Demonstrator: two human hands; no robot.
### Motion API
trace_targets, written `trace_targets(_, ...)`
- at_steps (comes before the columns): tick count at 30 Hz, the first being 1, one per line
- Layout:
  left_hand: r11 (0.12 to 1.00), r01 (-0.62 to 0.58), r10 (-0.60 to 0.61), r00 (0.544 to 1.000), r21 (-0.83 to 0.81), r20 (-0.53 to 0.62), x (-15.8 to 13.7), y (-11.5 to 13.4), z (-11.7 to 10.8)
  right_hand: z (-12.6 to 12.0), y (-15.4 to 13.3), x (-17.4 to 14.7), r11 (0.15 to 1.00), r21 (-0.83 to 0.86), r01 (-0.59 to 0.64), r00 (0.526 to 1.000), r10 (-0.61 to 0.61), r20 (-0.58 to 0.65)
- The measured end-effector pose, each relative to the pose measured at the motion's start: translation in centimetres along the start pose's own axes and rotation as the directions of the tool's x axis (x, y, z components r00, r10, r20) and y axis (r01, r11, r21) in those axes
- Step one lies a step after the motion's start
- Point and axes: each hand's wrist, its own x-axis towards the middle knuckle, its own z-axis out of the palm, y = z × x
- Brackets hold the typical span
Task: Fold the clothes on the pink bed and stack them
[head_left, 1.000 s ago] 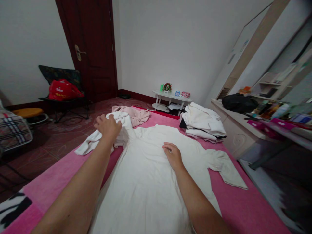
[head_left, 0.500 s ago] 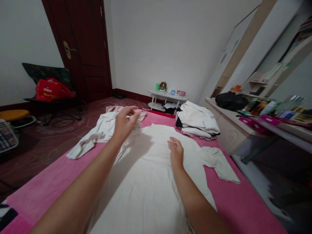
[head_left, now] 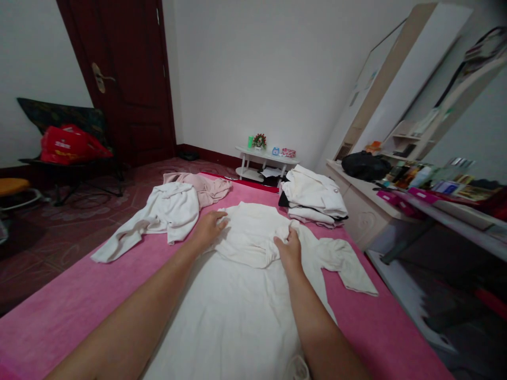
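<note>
A white shirt [head_left: 237, 311] lies spread over the pink bed cover [head_left: 380, 327], one sleeve stretched out to the right. Its upper part is gathered into a loose fold between my hands. My left hand [head_left: 209, 229] is closed on the fabric at the left of the collar area; its fingertips partly hide in the cloth. On the other side, my right hand [head_left: 291, 247] pinches the fabric between thumb and fingers. Beyond my left hand lie a crumpled white long-sleeved garment [head_left: 168, 208] and a pale pink garment [head_left: 209, 189].
A stack of folded white clothes [head_left: 315, 195] sits at the bed's far right corner. To the right stands a dresser [head_left: 358, 211] with a black bag [head_left: 365, 165] and bottles. A low white table [head_left: 253, 153] is at the wall; a red bag [head_left: 71, 145] rests on a chair at left.
Both hands were raised with loosely curled fingers above the shirt; now they are down on its upper part, gripping it. The cloth between them has bunched into a fold. The view has shifted slightly.
</note>
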Motion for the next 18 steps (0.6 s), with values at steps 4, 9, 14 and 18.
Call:
trace_targets(4, 0.999, 0.003, -0.005, 0.999, 0.037, 0.054, -0.7, -1.7, 1.0, -2.4, -1.7, 0.9, 0.993, 0.056, -0.104, 0.953, 0.116, -0.281)
trace_targets(9, 0.997, 0.069, -0.067, 0.996, -0.037, 0.051, -0.7, -1.8, 1.2, -4.6, -5.7, 0.6, 0.93, -0.359, -0.075, 0.85, -0.129, -0.51)
trace_targets(14, 0.988, 0.117, -0.11, 0.991, -0.099, 0.071, -1.3, -1.4, 1.2, -1.1, -7.9, -2.1, 0.879, -0.298, 0.371, 0.928, -0.348, 0.131)
trace_targets(18, 0.984, 0.126, -0.11, 0.985, -0.122, 0.136, -3.2, -1.5, -0.6, 1.3, -7.8, -4.3, 0.842, -0.09, 0.532, 0.693, -0.371, 0.617)
